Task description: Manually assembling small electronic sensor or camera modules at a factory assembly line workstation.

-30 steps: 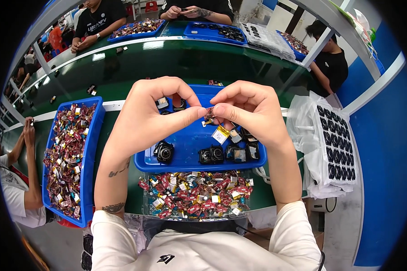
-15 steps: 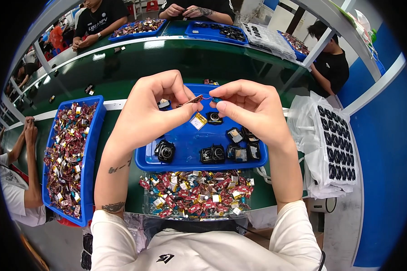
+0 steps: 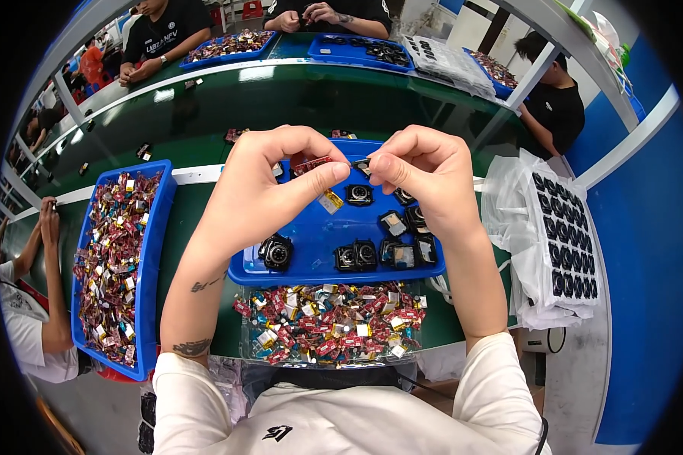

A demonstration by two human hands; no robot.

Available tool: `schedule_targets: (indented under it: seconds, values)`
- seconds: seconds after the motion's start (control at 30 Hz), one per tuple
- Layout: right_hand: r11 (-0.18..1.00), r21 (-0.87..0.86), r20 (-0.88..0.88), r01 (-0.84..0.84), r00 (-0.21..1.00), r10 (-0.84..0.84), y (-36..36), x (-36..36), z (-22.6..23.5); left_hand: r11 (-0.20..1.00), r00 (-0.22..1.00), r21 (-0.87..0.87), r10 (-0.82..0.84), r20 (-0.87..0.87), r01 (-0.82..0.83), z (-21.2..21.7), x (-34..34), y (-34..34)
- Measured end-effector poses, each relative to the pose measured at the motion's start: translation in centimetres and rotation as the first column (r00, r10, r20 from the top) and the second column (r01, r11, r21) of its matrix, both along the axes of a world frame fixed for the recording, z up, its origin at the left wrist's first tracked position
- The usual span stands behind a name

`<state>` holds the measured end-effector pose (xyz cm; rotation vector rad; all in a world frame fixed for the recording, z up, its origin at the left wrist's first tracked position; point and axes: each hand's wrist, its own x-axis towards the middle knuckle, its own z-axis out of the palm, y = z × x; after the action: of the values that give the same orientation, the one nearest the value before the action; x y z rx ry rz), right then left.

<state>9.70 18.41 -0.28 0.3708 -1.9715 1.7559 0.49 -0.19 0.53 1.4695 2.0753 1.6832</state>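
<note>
Red circuit board [image 3: 313,164] being pinched at upper centre by left hand [image 3: 272,178], narrowed tightly around it; small dark part [image 3: 361,164] apparently being gripped by nearly closed right hand [image 3: 423,173], perhaps letting battery [image 3: 330,202] hang clear. Blue tray [image 3: 311,236] and black casings [image 3: 359,195] being partly screened by both hands; board heap [image 3: 330,322] being kept lower centre.

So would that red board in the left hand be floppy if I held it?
The red board probably wouldn't flop: it looks flat and straight. It's likely light, since the left hand only pinches it. The yellow-and-white piece just below might swing if it's attached, but the hand hides any join.
</note>
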Motion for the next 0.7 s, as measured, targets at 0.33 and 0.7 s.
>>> schedule_targets:
  seconds: [0.33,0.7]
  values:
    - [0.943,-0.248,0.250,-0.221,0.926,0.282,0.0,0.0,-0.6,0.983,0.953,0.037,-0.182,0.243,0.179,-0.4,-0.2,0.4]
    - [0.999,0.032,0.113,0.009,0.994,-0.013,-0.7,0.6,0.5,0.997,0.965,0.025,-0.078,0.251,0.074,-0.2,-0.3,0.1]
